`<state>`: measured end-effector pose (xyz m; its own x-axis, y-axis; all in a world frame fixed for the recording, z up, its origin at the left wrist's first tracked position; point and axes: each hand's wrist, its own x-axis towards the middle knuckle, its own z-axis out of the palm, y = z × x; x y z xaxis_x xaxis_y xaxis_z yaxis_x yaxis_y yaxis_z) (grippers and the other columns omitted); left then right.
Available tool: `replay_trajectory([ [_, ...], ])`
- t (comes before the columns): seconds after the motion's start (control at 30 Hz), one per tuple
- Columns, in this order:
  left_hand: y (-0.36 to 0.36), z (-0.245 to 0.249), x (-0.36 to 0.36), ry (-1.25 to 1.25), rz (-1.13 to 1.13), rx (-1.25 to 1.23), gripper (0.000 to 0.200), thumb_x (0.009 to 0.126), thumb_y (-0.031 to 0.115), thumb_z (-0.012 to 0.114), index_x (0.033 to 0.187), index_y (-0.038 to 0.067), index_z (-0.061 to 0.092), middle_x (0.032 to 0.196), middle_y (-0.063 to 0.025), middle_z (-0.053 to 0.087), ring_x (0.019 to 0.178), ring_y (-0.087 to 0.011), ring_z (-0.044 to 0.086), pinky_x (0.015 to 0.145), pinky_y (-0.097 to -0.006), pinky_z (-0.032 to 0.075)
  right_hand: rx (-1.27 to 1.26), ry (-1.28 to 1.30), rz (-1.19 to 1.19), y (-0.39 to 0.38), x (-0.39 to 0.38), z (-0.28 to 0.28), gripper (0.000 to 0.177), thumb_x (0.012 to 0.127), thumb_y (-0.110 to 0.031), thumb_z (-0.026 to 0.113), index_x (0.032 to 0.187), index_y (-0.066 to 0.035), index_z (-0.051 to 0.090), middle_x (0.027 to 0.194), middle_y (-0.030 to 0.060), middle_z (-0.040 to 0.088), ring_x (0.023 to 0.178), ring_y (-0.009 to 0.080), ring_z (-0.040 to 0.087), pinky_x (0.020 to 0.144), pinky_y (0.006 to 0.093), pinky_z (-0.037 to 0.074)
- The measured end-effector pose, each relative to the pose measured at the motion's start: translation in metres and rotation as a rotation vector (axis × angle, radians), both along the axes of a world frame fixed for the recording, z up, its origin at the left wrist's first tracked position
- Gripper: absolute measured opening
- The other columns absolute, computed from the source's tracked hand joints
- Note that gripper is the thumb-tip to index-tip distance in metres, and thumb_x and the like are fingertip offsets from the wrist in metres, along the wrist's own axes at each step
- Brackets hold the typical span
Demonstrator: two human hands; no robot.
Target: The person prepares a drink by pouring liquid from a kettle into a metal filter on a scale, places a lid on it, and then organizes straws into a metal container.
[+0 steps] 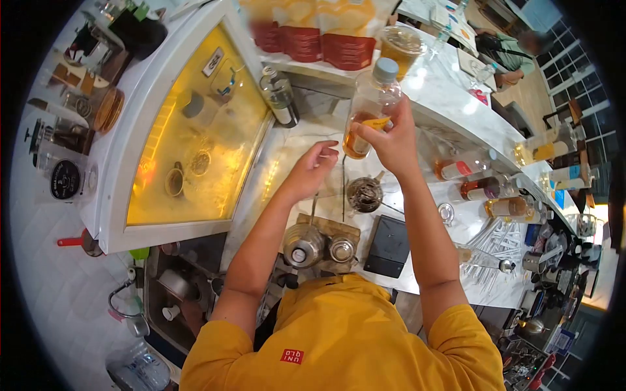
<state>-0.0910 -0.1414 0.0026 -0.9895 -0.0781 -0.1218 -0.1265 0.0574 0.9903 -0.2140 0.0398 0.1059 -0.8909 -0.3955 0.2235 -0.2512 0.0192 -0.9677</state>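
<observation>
My right hand point(391, 140) grips a clear plastic bottle point(372, 101) with a grey cap and an orange label, raised above the marble counter. Amber liquid lies in its lower part, and the bottle leans slightly. My left hand point(310, 171) hovers to the left of the bottle, apart from it, with loosely bent fingers and nothing in them. Below the hands stands a glass vessel point(364, 195) with dark contents. Nearer to me, a metal kettle point(304, 246) and a small metal-topped container point(342, 249) sit on a wooden board point(315, 223). A black flat scale point(388, 244) lies beside them.
A white-framed cabinet with a yellow-lit panel point(195, 150) stands left; a dark bottle point(279, 98) is beside it. Red-and-yellow pouches point(349, 32) line the back ledge. Several bottles point(463, 166) and straws point(492, 251) lie right. A sink point(156, 287) is lower left. Another person point(512, 55) sits beyond.
</observation>
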Motion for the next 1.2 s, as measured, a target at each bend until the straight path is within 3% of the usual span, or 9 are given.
replay_trajectory([
  [0.2,-0.078,-0.034,-0.012,-0.115,0.292,-0.138,0.048,0.105,0.025,0.063,0.15,0.013,0.052,0.129,-0.0076,0.064,0.113,-0.016,0.062,0.09,-0.0319,0.05,0.323,0.111,-0.132,-0.077,-0.012,-0.058,0.084,0.071,-0.022,0.094,0.138,-0.001,0.048,0.113,0.0227,0.071,0.107,0.0371,0.072,0.089,0.0458,0.058],
  [0.23,-0.089,-0.038,-0.016,-0.13,0.323,-0.155,0.052,0.104,0.024,0.064,0.153,0.015,0.049,0.135,-0.0098,0.062,0.11,-0.0168,0.063,0.089,-0.0332,0.051,0.295,0.141,-0.151,-0.087,-0.013,-0.071,0.084,0.07,-0.022,0.095,0.136,-0.001,0.049,0.111,0.0233,0.071,0.106,0.0388,0.072,0.089,0.0461,0.057],
  [0.33,-0.108,-0.052,-0.028,-0.086,0.433,-0.179,0.057,0.103,0.022,0.065,0.157,0.015,0.045,0.144,-0.0124,0.058,0.11,-0.018,0.063,0.091,-0.0358,0.052,0.272,0.193,-0.198,-0.114,-0.014,-0.094,0.084,0.069,-0.025,0.097,0.135,0.0,0.05,0.11,0.0238,0.073,0.105,0.0408,0.072,0.089,0.0457,0.057],
  [0.37,-0.118,-0.055,-0.031,-0.067,0.417,-0.122,0.06,0.103,0.015,0.064,0.159,0.015,0.042,0.151,-0.0145,0.053,0.114,-0.0194,0.062,0.097,-0.0367,0.051,0.306,0.184,-0.207,-0.12,-0.015,-0.099,0.085,0.069,-0.026,0.097,0.135,0.001,0.051,0.112,0.0232,0.073,0.106,0.0394,0.073,0.09,0.0445,0.057],
  [0.47,-0.131,-0.058,-0.04,0.066,0.478,-0.081,0.062,0.101,0.007,0.061,0.159,0.011,0.039,0.15,-0.0193,0.053,0.116,-0.0252,0.065,0.1,-0.0367,0.052,0.373,0.191,-0.236,-0.136,-0.02,-0.121,0.086,0.068,-0.028,0.098,0.134,0.002,0.052,0.114,0.0232,0.074,0.106,0.0397,0.073,0.09,0.0441,0.057],
  [0.67,-0.141,-0.05,-0.056,0.094,0.45,-0.095,0.06,0.099,0.002,0.057,0.156,0.007,0.04,0.154,-0.0204,0.051,0.121,-0.0269,0.064,0.101,-0.0365,0.052,0.367,0.198,-0.304,-0.158,-0.027,-0.137,0.084,0.066,-0.027,0.099,0.128,0.001,0.05,0.114,0.0257,0.071,0.107,0.0444,0.069,0.089,0.0492,0.055],
  [0.87,-0.142,-0.052,-0.05,0.117,0.425,-0.043,0.059,0.098,0.0,0.056,0.155,0.01,0.043,0.153,-0.0183,0.053,0.12,-0.0253,0.064,0.098,-0.0344,0.051,0.399,0.206,-0.363,-0.177,-0.035,-0.139,0.084,0.063,-0.029,0.101,0.123,0.001,0.049,0.116,0.0267,0.067,0.11,0.0462,0.065,0.091,0.0513,0.053],
  [0.97,-0.144,-0.052,-0.049,0.1,0.409,-0.025,0.055,0.102,0.003,0.058,0.155,0.011,0.045,0.155,-0.0158,0.052,0.126,-0.0244,0.059,0.107,-0.0365,0.046,0.429,0.177,-0.34,-0.181,-0.042,-0.133,0.088,0.061,-0.03,0.102,0.122,0.001,0.048,0.117,0.0267,0.066,0.111,0.0463,0.065,0.092,0.0509,0.053],
  [1.2,-0.152,-0.047,-0.045,0.078,0.369,-0.048,0.054,0.102,0.005,0.058,0.154,0.012,0.047,0.154,-0.0133,0.055,0.117,-0.0207,0.062,0.096,-0.0331,0.048,0.459,0.194,-0.326,-0.191,-0.05,-0.137,0.091,0.059,-0.031,0.103,0.123,0.004,0.049,0.119,0.0281,0.066,0.112,0.0469,0.065,0.096,0.0494,0.054],
])
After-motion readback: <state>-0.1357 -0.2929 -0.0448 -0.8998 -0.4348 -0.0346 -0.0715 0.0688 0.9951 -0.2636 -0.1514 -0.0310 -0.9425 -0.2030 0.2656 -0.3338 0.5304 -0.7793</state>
